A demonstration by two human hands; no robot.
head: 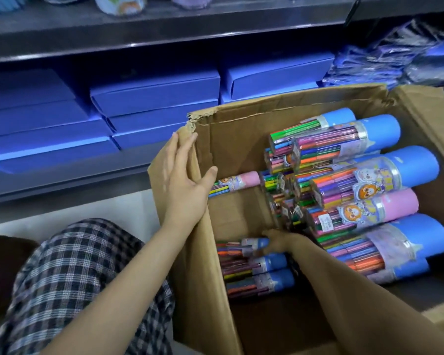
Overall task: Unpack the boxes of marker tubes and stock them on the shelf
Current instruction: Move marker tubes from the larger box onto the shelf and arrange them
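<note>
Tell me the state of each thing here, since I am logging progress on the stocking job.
Cardboard box: open, flaps up, still part full.
Marker tubes: capped, lying piled in the box.
Small blue-capped tube: lying low in the box, right hand on it.
Left hand: straight fingers resting on the box's left flap.
Right hand: reaching in, gripping the small tube.
Blue boxes: closed, stacked on the shelf.

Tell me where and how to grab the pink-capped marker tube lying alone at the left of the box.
Grip the pink-capped marker tube round its pink cap, coming down from above. It lies flat on the cardboard box floor, cap towards the pile; the clear end sits behind the left hand holding the flap, while the cap is exposed.
</note>
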